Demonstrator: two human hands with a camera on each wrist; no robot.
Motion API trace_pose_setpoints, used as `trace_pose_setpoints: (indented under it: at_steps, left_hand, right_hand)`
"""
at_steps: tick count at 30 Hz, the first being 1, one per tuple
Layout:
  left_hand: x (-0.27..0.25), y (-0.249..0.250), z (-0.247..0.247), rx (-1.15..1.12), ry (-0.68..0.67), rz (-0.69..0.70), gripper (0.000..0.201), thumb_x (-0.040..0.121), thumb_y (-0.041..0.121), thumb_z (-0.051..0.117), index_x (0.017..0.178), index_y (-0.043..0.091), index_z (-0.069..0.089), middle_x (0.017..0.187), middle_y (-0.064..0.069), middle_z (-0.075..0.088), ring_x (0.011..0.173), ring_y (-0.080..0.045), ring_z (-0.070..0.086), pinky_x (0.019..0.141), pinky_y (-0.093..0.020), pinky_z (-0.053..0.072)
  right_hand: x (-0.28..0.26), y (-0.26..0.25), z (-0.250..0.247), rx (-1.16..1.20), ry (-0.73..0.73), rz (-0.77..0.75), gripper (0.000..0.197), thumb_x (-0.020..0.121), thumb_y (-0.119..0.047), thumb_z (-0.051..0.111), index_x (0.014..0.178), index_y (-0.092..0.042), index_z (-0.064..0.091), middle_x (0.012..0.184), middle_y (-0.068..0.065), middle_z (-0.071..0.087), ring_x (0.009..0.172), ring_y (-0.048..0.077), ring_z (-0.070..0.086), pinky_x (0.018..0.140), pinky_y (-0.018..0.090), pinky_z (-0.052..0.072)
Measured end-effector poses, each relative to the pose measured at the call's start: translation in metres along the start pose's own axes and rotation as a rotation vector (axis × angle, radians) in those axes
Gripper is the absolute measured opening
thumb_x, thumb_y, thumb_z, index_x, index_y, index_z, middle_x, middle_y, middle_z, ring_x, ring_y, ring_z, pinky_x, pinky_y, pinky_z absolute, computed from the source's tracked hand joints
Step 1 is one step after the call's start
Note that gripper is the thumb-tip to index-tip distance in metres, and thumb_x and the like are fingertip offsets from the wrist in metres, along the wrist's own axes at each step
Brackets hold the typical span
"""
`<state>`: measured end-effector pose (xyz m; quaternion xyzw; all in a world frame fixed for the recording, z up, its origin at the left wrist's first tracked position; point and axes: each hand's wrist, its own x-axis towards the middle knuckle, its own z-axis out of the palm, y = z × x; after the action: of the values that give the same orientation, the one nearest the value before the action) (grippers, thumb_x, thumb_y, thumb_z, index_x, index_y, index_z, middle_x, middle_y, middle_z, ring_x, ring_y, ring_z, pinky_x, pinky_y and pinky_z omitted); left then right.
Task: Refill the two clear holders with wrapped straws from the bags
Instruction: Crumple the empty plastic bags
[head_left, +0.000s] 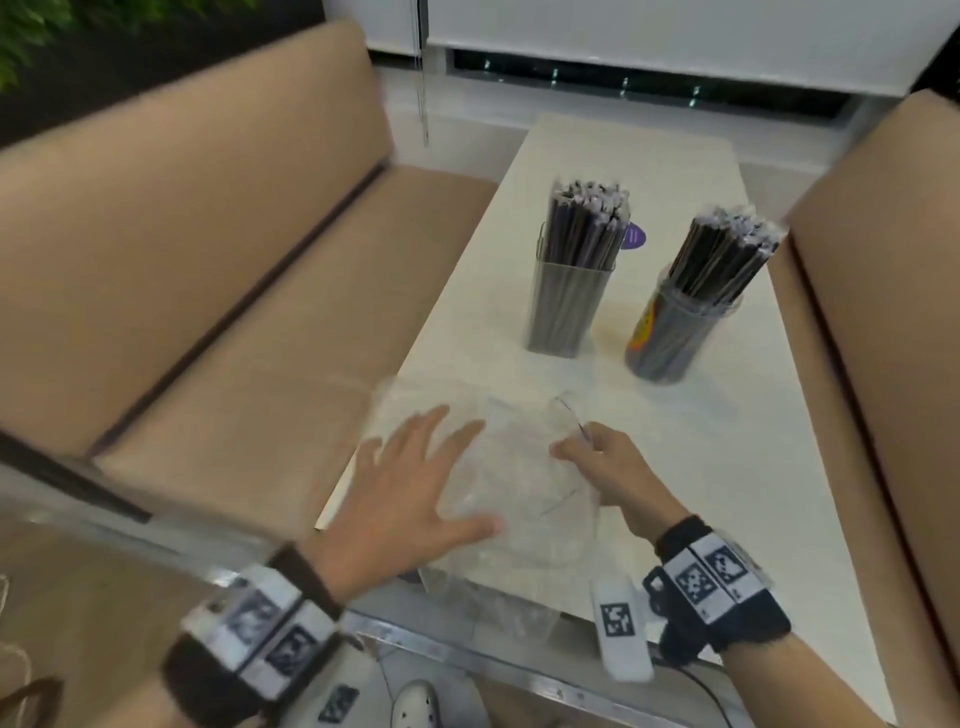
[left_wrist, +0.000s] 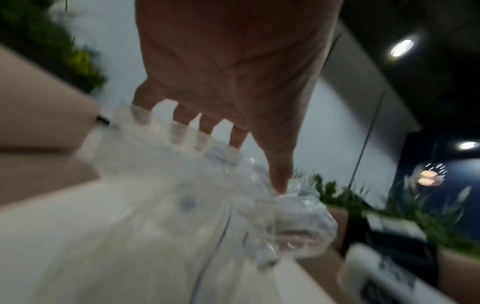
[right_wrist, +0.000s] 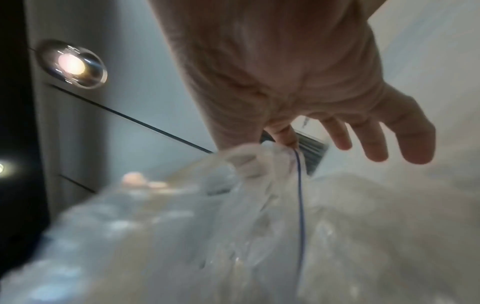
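Two clear holders stand on the white table (head_left: 675, 457): a square holder (head_left: 569, 306) and a round holder (head_left: 680, 332), both packed with dark wrapped straws. Crumpled clear plastic bags (head_left: 519, 483) lie at the near end of the table and look empty. My left hand (head_left: 415, 478) lies flat on the bags with fingers spread; in the left wrist view the fingertips (left_wrist: 179, 135) press into the plastic (left_wrist: 207, 185). My right hand (head_left: 597, 457) pinches the bag's edge between thumb and forefinger; the right wrist view shows that pinch (right_wrist: 283, 142) on the plastic (right_wrist: 246, 205), other fingers extended.
Tan cushioned benches flank the table on the left (head_left: 234, 312) and right (head_left: 883, 312). A small purple round tag (head_left: 635, 236) sits behind the square holder. The table's metal-edged near rim (head_left: 467, 654) is just below my wrists.
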<state>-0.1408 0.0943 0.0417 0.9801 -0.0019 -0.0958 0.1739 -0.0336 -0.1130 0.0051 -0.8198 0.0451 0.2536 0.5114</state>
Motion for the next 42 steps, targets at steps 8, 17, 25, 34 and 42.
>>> trace_pose_setpoints:
  at_steps: [8, 17, 25, 34, 42]
  left_hand:
    - [0.035, 0.003, 0.101, -0.123, -0.112, -0.311, 0.136, 0.058, 0.065, 0.069, 0.143, 0.032, -0.032, 0.160, -0.013, -0.013, 0.149, -0.029, -0.003, 0.107, -0.070, 0.006]
    - [0.049, 0.003, 0.062, -0.307, 0.275, -0.154, 0.031, 0.079, 0.010, 0.050, 0.107, 0.022, 0.050, 0.078, -0.008, 0.069, 0.077, -0.038, 0.064, 0.066, -0.038, 0.051]
    - [0.051, 0.060, 0.004, -1.013, 0.288, 0.084, 0.017, 0.071, 0.012, 0.062, 0.083, 0.020, 0.055, 0.070, 0.006, 0.060, 0.063, -0.009, 0.054, 0.058, -0.028, 0.046]
    - [0.057, 0.099, 0.006, -0.950, 0.202, 0.146, 0.018, 0.092, 0.016, 0.056, 0.090, 0.033, 0.049, 0.091, 0.012, 0.050, 0.081, -0.003, 0.048, 0.084, -0.027, 0.042]
    - [0.046, 0.101, 0.018, -1.124, -0.138, 0.071, 0.082, 0.076, 0.041, 0.072, 0.141, 0.051, 0.022, 0.139, 0.014, 0.045, 0.112, -0.002, 0.062, 0.089, -0.032, 0.055]
  right_hand:
    - [0.008, 0.009, 0.024, 0.420, -0.121, 0.126, 0.012, 0.083, -0.001, 0.047, 0.075, -0.009, 0.043, 0.073, 0.008, 0.040, 0.061, 0.019, 0.042, 0.057, 0.030, 0.033]
    - [-0.037, -0.010, 0.000, -0.529, 0.202, -0.766, 0.076, 0.086, -0.005, 0.054, 0.144, -0.045, 0.025, 0.143, 0.007, 0.037, 0.120, 0.022, 0.046, 0.098, 0.037, 0.042]
    - [-0.042, -0.001, -0.008, 0.196, -0.206, -0.551, 0.087, 0.070, -0.048, 0.080, 0.143, -0.041, 0.032, 0.147, -0.015, 0.043, 0.133, 0.000, 0.042, 0.107, 0.028, 0.040]
    - [-0.043, 0.021, -0.039, 0.792, -0.517, -0.334, 0.087, 0.074, -0.041, 0.078, 0.144, -0.011, 0.037, 0.133, 0.017, 0.058, 0.116, 0.039, 0.058, 0.079, 0.041, 0.057]
    - [-0.040, 0.026, -0.066, 0.224, 0.172, -0.503, 0.058, 0.059, -0.010, 0.091, 0.107, -0.025, 0.063, 0.107, -0.009, 0.068, 0.096, 0.002, 0.064, 0.077, 0.020, 0.051]
